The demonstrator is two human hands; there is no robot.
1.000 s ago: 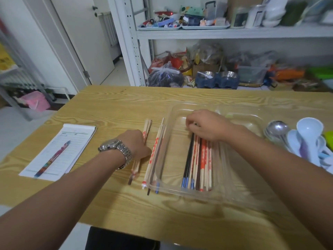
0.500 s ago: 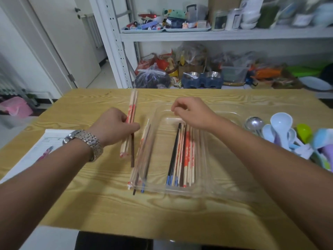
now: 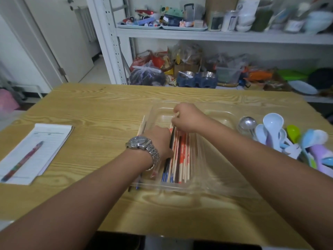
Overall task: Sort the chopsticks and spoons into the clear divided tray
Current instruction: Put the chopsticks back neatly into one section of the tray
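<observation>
A clear divided tray [image 3: 214,107] lies on the wooden table. Its left compartment holds several chopsticks [image 3: 182,159], red-printed, plain and black ones side by side. My left hand [image 3: 159,140], with a metal watch on the wrist, is low in that compartment and grips a small bundle of chopsticks whose near ends [image 3: 154,173] show under the wrist. My right hand [image 3: 187,118] pinches the far ends of the chopsticks in the tray. A few loose chopsticks [image 3: 142,126] lie along the tray's left outer wall. The spoons, one metal [image 3: 248,123] and several plastic [image 3: 273,124], are piled right of the tray.
A notepad [image 3: 48,139] with a patterned pen [image 3: 23,159] lies at the table's left. Behind the table stands a white shelf [image 3: 180,36] crowded with containers, with bags and bowls on the floor beneath. The table's front edge is close below my forearms.
My left hand picked a bundle of chopsticks off the table left of the tray, lifted it and brought it right, down into the left compartment. My right hand stayed at the far ends.
</observation>
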